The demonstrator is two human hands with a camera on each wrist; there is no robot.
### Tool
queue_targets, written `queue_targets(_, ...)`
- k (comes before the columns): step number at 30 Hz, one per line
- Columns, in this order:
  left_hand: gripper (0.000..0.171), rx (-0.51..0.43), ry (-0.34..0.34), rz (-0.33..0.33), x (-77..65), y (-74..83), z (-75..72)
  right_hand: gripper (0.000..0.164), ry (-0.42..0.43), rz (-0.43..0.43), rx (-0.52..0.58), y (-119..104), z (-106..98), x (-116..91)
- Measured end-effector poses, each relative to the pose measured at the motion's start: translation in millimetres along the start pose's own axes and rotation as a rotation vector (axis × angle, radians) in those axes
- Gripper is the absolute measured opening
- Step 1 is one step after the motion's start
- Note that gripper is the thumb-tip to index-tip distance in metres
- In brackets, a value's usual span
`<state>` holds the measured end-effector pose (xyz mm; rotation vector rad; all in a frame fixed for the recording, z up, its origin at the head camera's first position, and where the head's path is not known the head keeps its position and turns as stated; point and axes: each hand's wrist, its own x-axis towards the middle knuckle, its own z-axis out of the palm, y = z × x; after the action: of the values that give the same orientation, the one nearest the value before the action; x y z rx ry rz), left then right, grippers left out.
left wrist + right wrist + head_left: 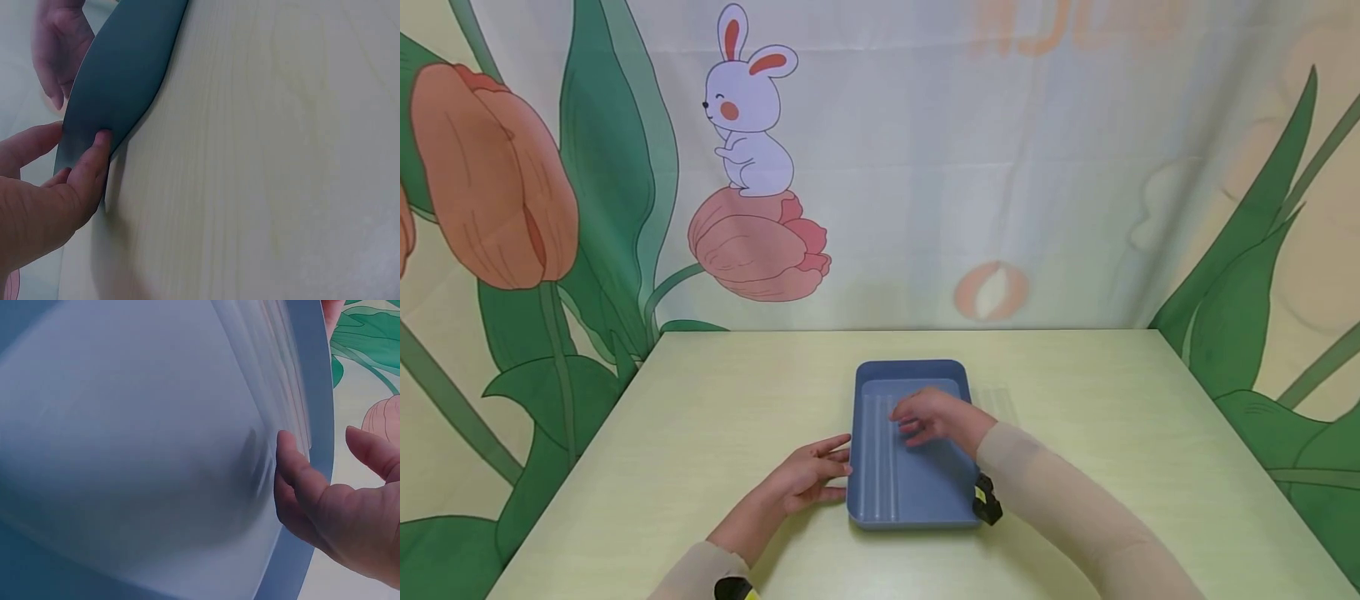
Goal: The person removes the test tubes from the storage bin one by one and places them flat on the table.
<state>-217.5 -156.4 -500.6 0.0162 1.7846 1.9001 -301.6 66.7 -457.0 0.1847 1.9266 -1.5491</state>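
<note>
A blue rectangular tray (936,500) lies lengthwise on the table. Along its left side are long, clear, ridged strips (877,467); their exact kind cannot be told. My left hand (812,475) stands at the tray's left side, its spread fingers touching the outer wall (128,69). Over the tray's middle is my right hand (928,417), with fingers loosely bent and nothing visible between them. In the right wrist view, the fingertips of this hand (356,512) are close to the strips (275,369); whether they touch cannot be told.
Just right of the tray, a faint, clear, ridged item (998,406) lies on the pale table (737,383), partly hidden by the right arm. A printed curtain (887,167) with a rabbit and tulips hangs behind the table's back edge.
</note>
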Motion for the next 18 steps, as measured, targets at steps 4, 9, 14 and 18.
queue_targets(4, 0.069, -0.004, 0.009, -0.002, -0.1, 0.6, -0.2, 0.055, 0.005, 0.037, 0.006, -0.7, 3.1, 5.0)
queue_targets(9, 0.068, -0.005, 0.015, -0.002, 0.7, 1.9, 0.7, 0.066, -0.010, 0.028, 0.034, 20.1, -6.5, 52.1)
queue_targets(14, 0.069, -0.001, 0.008, -0.002, 0.5, 1.4, 0.6, 0.077, 0.023, 0.065, 0.075, 34.8, -7.6, 87.3)
queue_targets(18, 0.068, -0.003, 0.009, -0.005, 0.3, 0.2, 0.6, 0.072, 0.063, 0.061, 0.100, 32.1, 1.0, 71.2)
